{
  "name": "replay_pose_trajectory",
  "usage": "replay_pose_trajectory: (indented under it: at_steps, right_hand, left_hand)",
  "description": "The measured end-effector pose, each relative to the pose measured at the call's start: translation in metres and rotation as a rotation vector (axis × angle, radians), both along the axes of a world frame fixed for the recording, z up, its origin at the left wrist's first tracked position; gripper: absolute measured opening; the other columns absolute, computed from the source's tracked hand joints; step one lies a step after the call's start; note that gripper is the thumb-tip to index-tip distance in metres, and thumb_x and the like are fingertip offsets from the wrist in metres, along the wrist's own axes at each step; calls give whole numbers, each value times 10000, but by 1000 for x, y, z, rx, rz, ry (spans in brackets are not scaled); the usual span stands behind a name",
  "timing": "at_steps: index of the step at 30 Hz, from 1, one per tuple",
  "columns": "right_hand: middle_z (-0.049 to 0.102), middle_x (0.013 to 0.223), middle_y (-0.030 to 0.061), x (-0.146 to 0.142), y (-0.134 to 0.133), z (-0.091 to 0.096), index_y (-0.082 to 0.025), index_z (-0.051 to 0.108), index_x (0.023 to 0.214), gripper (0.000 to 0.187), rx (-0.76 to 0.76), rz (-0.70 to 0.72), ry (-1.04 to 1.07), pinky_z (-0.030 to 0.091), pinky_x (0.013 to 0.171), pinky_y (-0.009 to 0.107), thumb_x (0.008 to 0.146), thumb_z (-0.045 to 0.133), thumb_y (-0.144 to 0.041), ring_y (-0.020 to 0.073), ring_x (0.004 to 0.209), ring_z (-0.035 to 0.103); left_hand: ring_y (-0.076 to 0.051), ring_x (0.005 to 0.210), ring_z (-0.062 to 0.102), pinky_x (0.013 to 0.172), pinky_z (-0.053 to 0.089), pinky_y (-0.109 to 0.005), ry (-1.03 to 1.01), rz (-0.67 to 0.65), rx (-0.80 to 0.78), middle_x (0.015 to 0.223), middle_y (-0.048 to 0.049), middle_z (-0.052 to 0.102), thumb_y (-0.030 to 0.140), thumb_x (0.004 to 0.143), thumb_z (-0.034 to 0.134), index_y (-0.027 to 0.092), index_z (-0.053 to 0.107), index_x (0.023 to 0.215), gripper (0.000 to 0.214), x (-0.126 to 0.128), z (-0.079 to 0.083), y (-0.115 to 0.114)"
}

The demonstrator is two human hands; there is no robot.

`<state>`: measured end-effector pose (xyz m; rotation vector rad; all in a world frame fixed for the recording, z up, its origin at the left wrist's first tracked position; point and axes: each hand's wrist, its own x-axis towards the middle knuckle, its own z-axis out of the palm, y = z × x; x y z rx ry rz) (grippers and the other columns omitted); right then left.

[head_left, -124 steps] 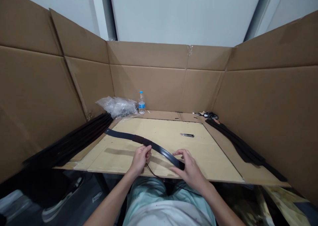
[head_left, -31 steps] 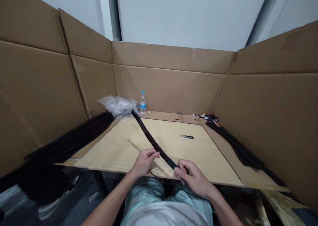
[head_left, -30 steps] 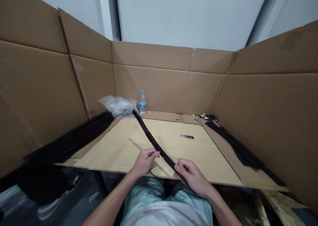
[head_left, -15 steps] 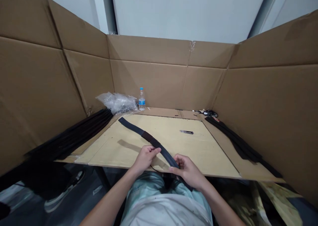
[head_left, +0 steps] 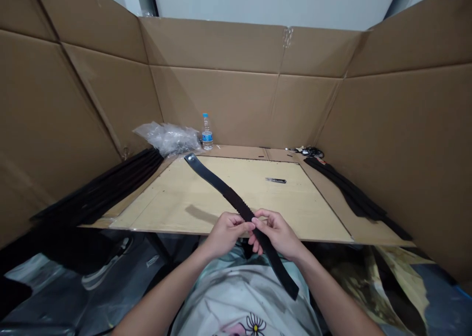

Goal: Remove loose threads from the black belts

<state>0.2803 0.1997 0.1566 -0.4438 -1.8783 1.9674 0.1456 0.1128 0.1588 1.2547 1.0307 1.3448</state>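
A long black strap [head_left: 212, 178] runs slantwise from over the board down toward my lap. Its far end shows what look like small metal snaps, and a ribbed, gathered stretch lies near its middle. My left hand [head_left: 226, 235] pinches the strap's edge just below the ribbed part, thumb and forefinger together. Right beside it, my right hand [head_left: 278, 235] grips the same spot, its thumb meeting the left thumb. Below my hands the strap's near end hangs free over my shirt. Small thread snips [head_left: 276, 180] lie on the pale board [head_left: 155, 203] beyond my right hand.
Black strips are stacked along the left edge [head_left: 121, 178], more black straps [head_left: 342, 183] along the right. At the back stand a water bottle [head_left: 207, 134], a clear plastic bag [head_left: 169, 137] and a dark tangle [head_left: 311, 152]. Cardboard walls [head_left: 221, 95] enclose three sides. A person's shoe [head_left: 105, 272] shows lower left.
My right hand has moved up the strap to meet my left. The strap has turned, showing the snaps at its far end, and its near end now hangs over my shirt. The view has tilted down.
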Motion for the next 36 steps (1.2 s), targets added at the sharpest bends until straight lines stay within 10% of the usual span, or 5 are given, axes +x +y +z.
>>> replay_pose_trajectory:
  at_steps: [13,36]
  right_hand:
    - [582,506,-31,-3,-2,-1,-175,481,798,363,101,-145,143,360,397,197,790,622,-509,76,381,465]
    - [598,565,11,-3,-9,-1,-122,563,815,449,104,-229,119,345,327,165,797,583,-570,66,367,465]
  left_hand:
    - [-174,527,633,535,504,-267,-60,297,3,613,-17,647,420,732,710,125,522,1024,456,6,-10,6]
    - [-180,616,645,654,525,-311,-156,161,-2,654,-35,633,315,716,730,99,599,820,274,6,-2,-1]
